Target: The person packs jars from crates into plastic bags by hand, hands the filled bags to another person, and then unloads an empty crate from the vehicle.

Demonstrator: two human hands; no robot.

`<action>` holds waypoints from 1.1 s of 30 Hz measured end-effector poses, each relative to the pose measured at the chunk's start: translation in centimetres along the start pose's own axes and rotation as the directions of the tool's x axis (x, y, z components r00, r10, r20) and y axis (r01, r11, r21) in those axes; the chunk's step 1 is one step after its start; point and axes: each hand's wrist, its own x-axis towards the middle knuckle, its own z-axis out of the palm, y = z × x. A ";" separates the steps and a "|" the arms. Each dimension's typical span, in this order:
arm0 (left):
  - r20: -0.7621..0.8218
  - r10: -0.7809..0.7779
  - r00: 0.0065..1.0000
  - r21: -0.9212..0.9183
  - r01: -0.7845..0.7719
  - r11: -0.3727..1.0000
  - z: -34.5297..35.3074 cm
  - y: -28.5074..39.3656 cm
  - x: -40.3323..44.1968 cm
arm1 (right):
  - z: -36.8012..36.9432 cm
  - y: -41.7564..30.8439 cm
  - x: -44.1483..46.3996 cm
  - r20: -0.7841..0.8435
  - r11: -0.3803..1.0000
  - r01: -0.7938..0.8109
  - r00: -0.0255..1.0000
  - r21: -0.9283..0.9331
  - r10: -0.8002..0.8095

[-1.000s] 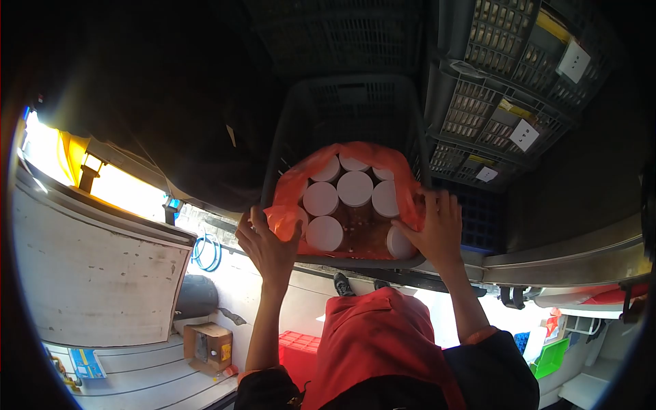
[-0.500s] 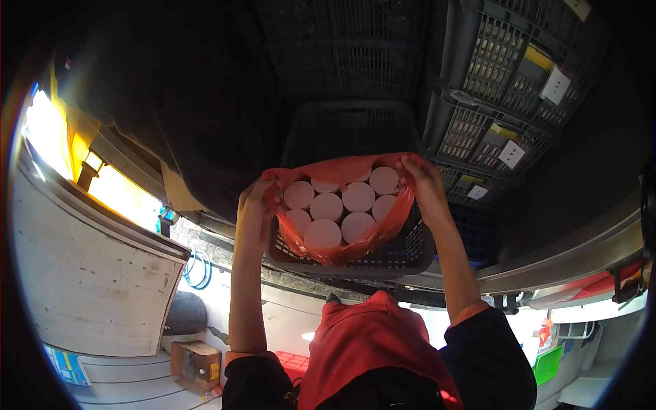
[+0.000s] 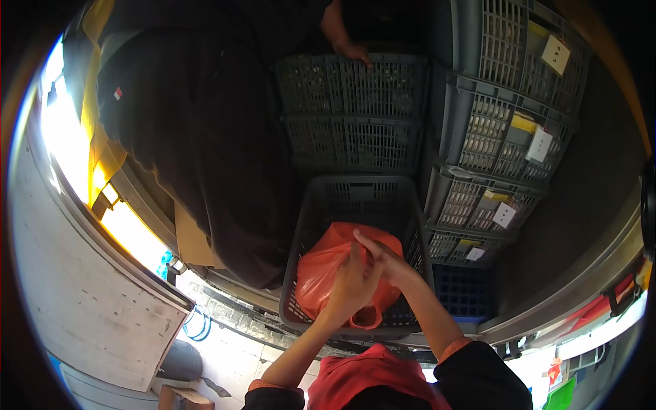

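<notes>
A red plastic bag sits inside a dark grey plastic crate, its sides drawn together over its contents, which no longer show. My left hand is closed on the gathered top of the bag, fingers pointing up. From the right, my right hand grips the same gathered plastic, and the two hands touch. The exact hold of the fingertips is partly hidden by the overlapping hands.
Grey crates with white labels are stacked at the right, above a blue crate. More dark crates stand behind. At the left, another person in dark trousers rests a hand on the rear crates.
The bag was held wide open, showing several white round-topped items. Now both my hands have come together over it and its mouth is gathered. The view has tilted upward, revealing the other person's hand.
</notes>
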 end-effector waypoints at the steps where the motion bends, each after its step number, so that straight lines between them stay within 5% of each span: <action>1: 0.031 0.052 0.998 0.092 -0.055 0.994 0.3 0.0 -0.3 | -0.5 -0.7 -0.1 0.009 1.000 -0.005 1.000 -0.010 0.005; 3: 0.060 0.092 0.994 0.185 -0.101 0.978 0.4 -0.1 -0.9 | -0.6 -2.9 -0.8 -0.008 0.961 -0.163 0.986 -0.224 0.165; 5: 0.113 0.223 0.968 0.214 -0.243 0.946 0.2 0.0 -1.6 | -0.6 -3.3 -0.8 -0.042 0.926 -0.140 0.990 -0.351 0.133; 7: 0.175 0.168 0.970 0.243 -0.208 0.947 -0.4 0.1 -2.2 | -0.9 -3.7 -0.6 -0.065 0.872 -0.123 0.992 -0.473 0.104; 9: 0.224 0.108 0.969 0.271 -0.168 0.948 -0.9 0.6 -3.2 | -1.8 -4.8 -0.1 0.205 0.675 0.021 0.959 -0.737 0.194; 13: 0.082 0.125 0.989 0.415 -0.147 0.898 -1.3 1.6 -6.6 | -3.8 -4.0 1.2 0.205 0.700 0.021 0.962 -0.714 0.180; 15: -0.069 0.089 0.994 0.433 -0.051 0.900 -1.6 0.8 -8.8 | -4.5 -2.6 1.8 0.162 0.913 0.005 0.984 -0.408 0.067; 17: -0.166 -0.017 0.986 0.268 0.062 0.961 -1.8 -1.4 -12.0 | -4.9 -1.1 1.8 0.273 0.974 -0.049 0.956 -0.222 0.110; 19: -0.300 -0.101 0.949 0.285 0.190 0.939 -1.9 -3.1 -16.3 | -4.5 0.4 0.8 0.179 0.967 -0.151 0.966 -0.205 0.188; 21: -0.271 -0.382 0.884 0.143 0.429 0.892 -2.0 -4.0 -20.4 | -5.1 1.6 0.7 0.163 0.937 -0.209 0.952 -0.280 0.261; 25: -0.363 -0.541 0.759 0.057 0.598 0.800 -1.1 -4.4 -27.0 | -5.3 2.5 0.8 0.150 0.957 -0.212 0.958 -0.200 0.244; 33: -0.479 -0.526 0.703 0.034 0.613 0.789 0.0 -3.0 -33.5 | -5.3 -4.9 4.9 0.239 0.959 0.038 0.971 -0.280 0.031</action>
